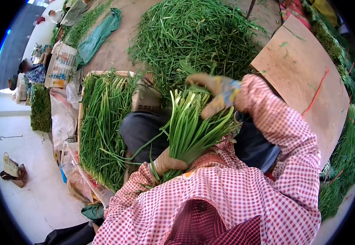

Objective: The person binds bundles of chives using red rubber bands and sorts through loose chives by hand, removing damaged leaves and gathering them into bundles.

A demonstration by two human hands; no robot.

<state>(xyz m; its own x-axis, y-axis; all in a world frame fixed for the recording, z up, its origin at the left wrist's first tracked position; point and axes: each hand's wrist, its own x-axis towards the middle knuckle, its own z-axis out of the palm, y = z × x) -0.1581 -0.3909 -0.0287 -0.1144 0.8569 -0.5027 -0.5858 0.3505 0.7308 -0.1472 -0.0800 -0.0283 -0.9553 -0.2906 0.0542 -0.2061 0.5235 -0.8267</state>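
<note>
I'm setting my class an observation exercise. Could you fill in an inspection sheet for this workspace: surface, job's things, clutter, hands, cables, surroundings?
Surface: brown floor, with a large pile of loose greens on it.
Job's things: a bunch of greens in hand; a basket filled with greens beside the knee.
Clutter: teal sheet, printed sack and plastic bags at the left; board at the right with a red strip on it.
Hands: left hand closed around the bunch; right hand blurred, fingers spread by its upper ends, contact unclear.
Cables: nothing seen.
Surroundings: another person at far left; more greens along the right edge.
</note>
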